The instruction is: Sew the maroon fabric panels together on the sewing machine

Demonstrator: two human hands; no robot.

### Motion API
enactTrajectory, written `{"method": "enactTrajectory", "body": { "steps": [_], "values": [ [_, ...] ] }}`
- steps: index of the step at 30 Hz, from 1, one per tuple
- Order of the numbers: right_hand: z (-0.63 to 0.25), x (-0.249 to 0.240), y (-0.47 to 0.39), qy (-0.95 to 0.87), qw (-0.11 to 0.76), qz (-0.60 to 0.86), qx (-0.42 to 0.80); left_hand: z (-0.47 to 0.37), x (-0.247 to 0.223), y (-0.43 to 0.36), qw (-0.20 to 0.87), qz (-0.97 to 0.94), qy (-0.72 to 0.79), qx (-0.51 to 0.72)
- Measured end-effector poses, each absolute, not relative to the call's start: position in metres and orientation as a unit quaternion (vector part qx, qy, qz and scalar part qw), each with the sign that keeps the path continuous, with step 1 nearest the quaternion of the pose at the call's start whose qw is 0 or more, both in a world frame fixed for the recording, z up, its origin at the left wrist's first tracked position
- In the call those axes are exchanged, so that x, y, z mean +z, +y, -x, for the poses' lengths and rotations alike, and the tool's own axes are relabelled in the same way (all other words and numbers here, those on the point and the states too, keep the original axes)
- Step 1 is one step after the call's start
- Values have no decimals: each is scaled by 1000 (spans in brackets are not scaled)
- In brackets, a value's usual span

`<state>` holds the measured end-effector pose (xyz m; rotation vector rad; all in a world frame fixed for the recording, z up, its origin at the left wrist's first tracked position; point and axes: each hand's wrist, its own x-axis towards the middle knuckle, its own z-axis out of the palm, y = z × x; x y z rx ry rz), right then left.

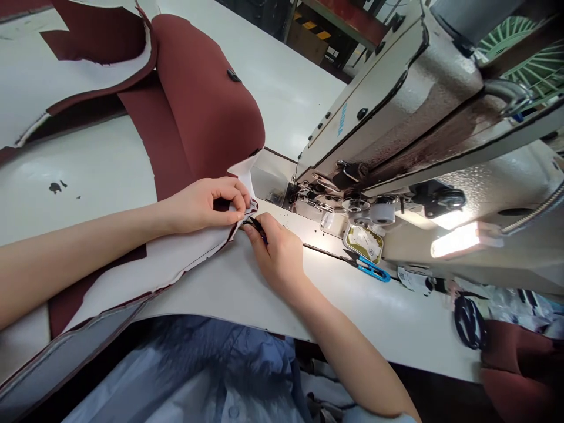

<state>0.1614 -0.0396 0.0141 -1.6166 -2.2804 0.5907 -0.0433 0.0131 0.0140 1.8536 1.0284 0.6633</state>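
A maroon fabric cover (205, 100) with a white backing (176, 258) is spread over the left half of the table and hangs past its front edge. My left hand (205, 202) pinches a folded seam edge of this cover between thumb and fingers. Close against that edge, my right hand (279, 255) grips a small dark pointed tool (255, 223), which looks like thread snips. Its tip meets the seam beside my left fingertips. Most of the tool is hidden by my right fingers.
A large sewing machine (388, 117) stands at the right, its needle area just beyond my hands. Blue thread snips (372, 269) and a small tin (365, 242) lie beside it. A lamp (458, 239) glows under the arm. More maroon pieces (515, 364) lie at lower right.
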Motion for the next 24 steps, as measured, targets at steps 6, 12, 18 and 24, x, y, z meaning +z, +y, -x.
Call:
{"method": "enactTrajectory", "body": {
  "steps": [6, 12, 18, 24],
  "values": [
    [-162, 12, -39, -789, 148, 560, 208, 44, 14, 14, 462, -735, 415, 274],
    [-163, 11, -40, -785, 171, 550, 230, 44, 14, 13, 461, -734, 416, 275],
    [-162, 9, -40, -777, 217, 523, 276, 43, 17, 11, 485, -721, 406, 283],
    [-163, 9, -39, -761, 241, 521, 302, 42, 19, 11, 496, -716, 401, 284]
  ]
}}
